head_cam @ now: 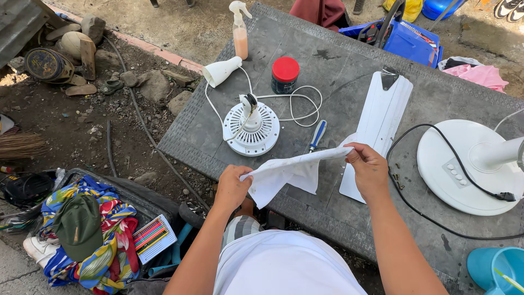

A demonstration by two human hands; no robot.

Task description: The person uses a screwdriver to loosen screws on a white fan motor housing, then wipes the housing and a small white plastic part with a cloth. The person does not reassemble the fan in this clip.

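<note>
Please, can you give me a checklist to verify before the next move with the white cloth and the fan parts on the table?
1. Both hands hold the white cloth: left hand and right hand each grip one end. Ok.
2. Cloth is clean: grey marks show on it. Not ok.
3. Round white motor housing lies flat on the table. Ok.
4. Blue-handled screwdriver lies within reach. Ok.
5. Small screws lie loose near the black cable. Not ok.
6. Fan is unplugged: cannot tell.

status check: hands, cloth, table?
Left hand and right hand both pinch white cloth, stretched between them above table edge. Fan motor and screwdriver just beyond, untouched.
</note>
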